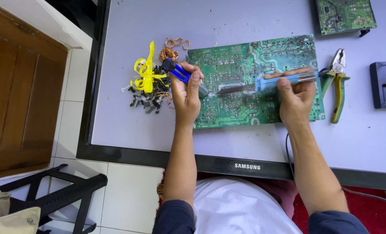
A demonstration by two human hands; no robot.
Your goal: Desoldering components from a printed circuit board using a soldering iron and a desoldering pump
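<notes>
Left hand (186, 93) grips a blue plastic desoldering pump (180, 73); right hand (295, 97) holds a blue-handled soldering iron (266, 83) over the big green circuit board (245, 60).

Two green circuit boards lie here: a large one (249, 69) at the centre and a smaller one (345, 15) at one o'clock. One pair of pliers (337, 82) sits at three o'clock, one heap of loose parts (148, 93) at nine o'clock. Two hands work, left (186, 93) and right (295, 97), each holding one tool.

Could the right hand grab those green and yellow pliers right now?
Probably not just yet. The pliers lie close beside the right hand on the grey surface, with nothing between them, but that hand's grip is full with the blue soldering iron, so it would have to set that down first.
</notes>
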